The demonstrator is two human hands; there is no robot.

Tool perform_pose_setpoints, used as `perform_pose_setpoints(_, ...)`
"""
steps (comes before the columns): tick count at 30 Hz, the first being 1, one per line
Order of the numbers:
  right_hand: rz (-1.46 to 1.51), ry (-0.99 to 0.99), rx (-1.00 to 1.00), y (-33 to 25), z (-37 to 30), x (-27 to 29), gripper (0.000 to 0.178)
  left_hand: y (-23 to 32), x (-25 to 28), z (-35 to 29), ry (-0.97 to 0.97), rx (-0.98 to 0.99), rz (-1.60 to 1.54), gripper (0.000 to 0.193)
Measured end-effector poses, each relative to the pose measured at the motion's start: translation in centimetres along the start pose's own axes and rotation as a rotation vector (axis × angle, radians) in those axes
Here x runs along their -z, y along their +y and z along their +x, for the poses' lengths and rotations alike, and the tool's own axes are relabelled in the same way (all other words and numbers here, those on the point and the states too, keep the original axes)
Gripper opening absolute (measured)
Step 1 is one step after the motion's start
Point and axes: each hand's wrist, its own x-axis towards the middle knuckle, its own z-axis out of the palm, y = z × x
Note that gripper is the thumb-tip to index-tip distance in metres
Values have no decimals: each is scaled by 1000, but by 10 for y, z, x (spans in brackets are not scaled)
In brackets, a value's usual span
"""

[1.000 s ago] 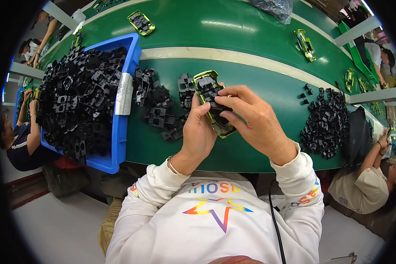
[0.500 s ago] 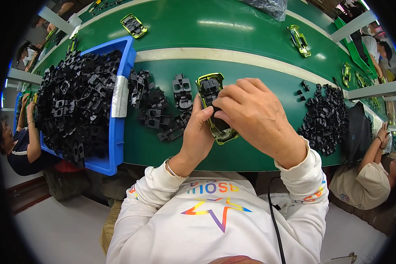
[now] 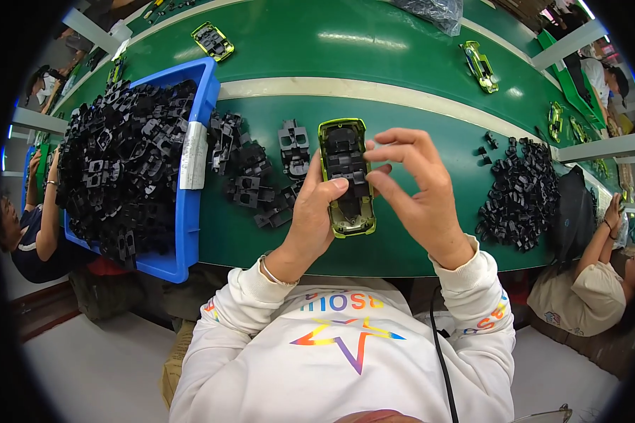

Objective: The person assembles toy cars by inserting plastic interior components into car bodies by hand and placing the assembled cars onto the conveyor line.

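My left hand (image 3: pixel 310 215) grips a lime-green toy car body (image 3: pixel 370 224), the thumb pressing on its inside. The shell is held upright with its hollow side up, and a black interior piece (image 3: pixel 343 141) sits in it. My right hand (image 3: pixel 420 190) is at the car's right edge with its fingers spread and nothing visible in them. Whether its fingertips touch the rim I cannot tell. Just left of the car lies a black plastic interior part (image 3: pixel 293 144), and more loose black parts (image 3: pixel 250 192) are scattered beside it.
A blue crate (image 3: pixel 183 233) heaped with black parts stands on the left. To the right is a pile of small black pieces (image 3: pixel 518 194). Beyond a pale strip, the green belt (image 3: pixel 282 49) carries green car bodies (image 3: pixel 213 42). Other people work at both sides.
My right hand has pulled back from the car's inside to the right, its fingers opening. The car body has turned more upright in my left hand, showing the black interior fully.
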Motion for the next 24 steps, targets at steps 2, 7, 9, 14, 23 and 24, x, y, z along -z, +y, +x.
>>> perform_pose_setpoints(2, 42, 66, -94, 0, 0, 0, 30, 0, -1, 0, 35, -35, 60, 57)
perform_pose_setpoints(7, 486, -72, -535, 9, 0, -9, 33, -12, 11, 3, 79, -51, 164, 57)
perform_pose_setpoints(9, 495, -70, -549, 13, -1, -9, 34, -12, 10, 3, 71, -35, 181, 54)
perform_pose_setpoints(14, 636, -80, -749, 7, -1, -7, 47, 1, -5, 3, 21, 80, 127, 52)
perform_pose_setpoints(23, 840, -120, -744, 11, -9, -2, 53, 7, -12, 4, 35, 103, 143, 49)
perform_pose_setpoints(24, 842, -120, -743, 11, -9, -2, 53, 8, -12, 4, 35, 103, 145, 49)
